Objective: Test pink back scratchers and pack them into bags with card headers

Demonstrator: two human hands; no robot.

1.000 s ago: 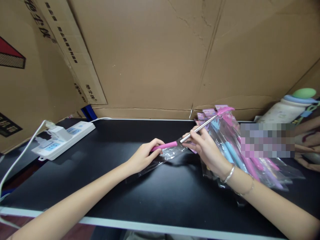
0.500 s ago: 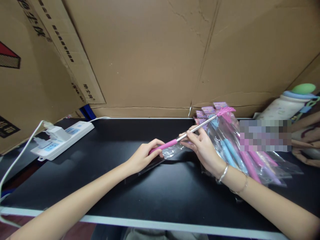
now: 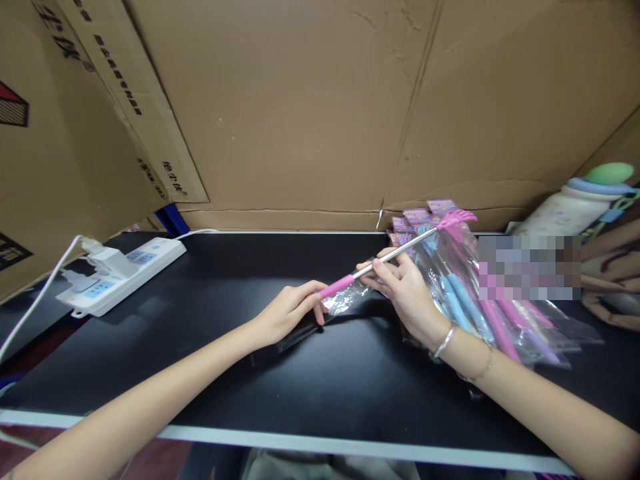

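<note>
A back scratcher (image 3: 396, 254) with a pink handle, a silver rod and a pink claw-shaped head slants up to the right over the table. My left hand (image 3: 291, 308) is closed round the lower end of the pink handle. My right hand (image 3: 406, 288) pinches the metal rod a little above the handle, between thumb and fingers. Under the handle lies a clear plastic bag (image 3: 345, 301), partly hidden by my left hand. Several bagged back scratchers (image 3: 463, 310) with blue, pink and purple handles are piled beside my right hand, their printed cards toward the back.
A white power strip (image 3: 123, 277) with plugs and a cable lies at the left. Cardboard (image 3: 295, 113) stands along the back of the black table (image 3: 225, 393). At the right are a pale bottle (image 3: 565, 210) with a green-topped lid and another person's hand (image 3: 613, 293).
The rod and pink handle, apart a second ago, have come together. My left hand has shifted toward the handle's lower end; my right hand has moved slightly left on the rod.
</note>
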